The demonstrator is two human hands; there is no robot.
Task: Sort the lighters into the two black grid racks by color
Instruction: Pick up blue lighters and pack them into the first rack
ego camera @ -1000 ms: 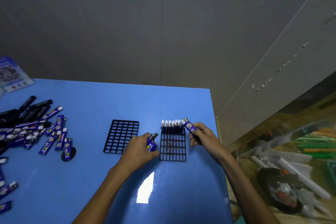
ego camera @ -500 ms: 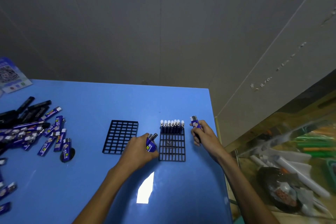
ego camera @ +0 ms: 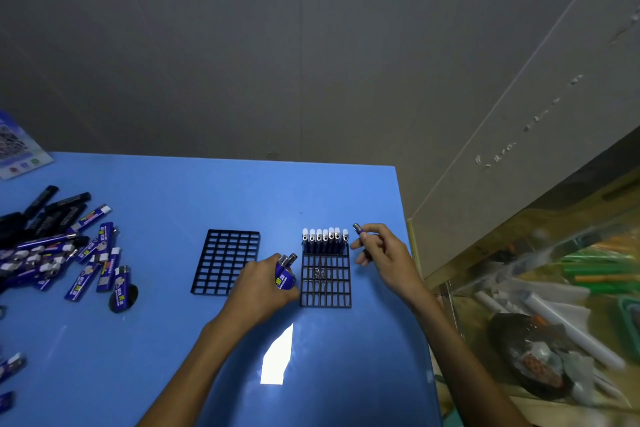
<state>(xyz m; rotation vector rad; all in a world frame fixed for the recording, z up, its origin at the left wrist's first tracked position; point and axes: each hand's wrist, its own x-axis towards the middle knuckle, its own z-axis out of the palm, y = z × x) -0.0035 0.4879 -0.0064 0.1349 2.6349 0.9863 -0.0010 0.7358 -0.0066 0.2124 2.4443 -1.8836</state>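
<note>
Sorting is judged to be at an early stage. In the right rack (ego camera: 325, 282), only the far row is filled: seven blue lighters (ego camera: 325, 241) are seen standing upright, white caps up, side by side; the remaining cells are seen empty. The left rack (ego camera: 225, 262) holds nothing. Most of the stock is left unsorted in a loose pile (ego camera: 59, 246) at the left of the blue table (ego camera: 173, 191), where blue lighters are mixed with black ones (ego camera: 52, 208); a few strays lie at the near left edge. No black lighter has yet been racked, so the larger part of the work is judged to remain. The left hand (ego camera: 263, 284) is rested on the table between the two racks, fingers curled round a small bundle of blue lighters (ego camera: 285, 276) held upright, metal heads up, just beside the right rack's left edge. The right hand (ego camera: 381, 253) is held just right of the filled row, one blue lighter (ego camera: 360, 232) pinched between thumb and fingertips, head pointing up and away. This lighter is apart from the rack and not yet seated in a cell.
</note>
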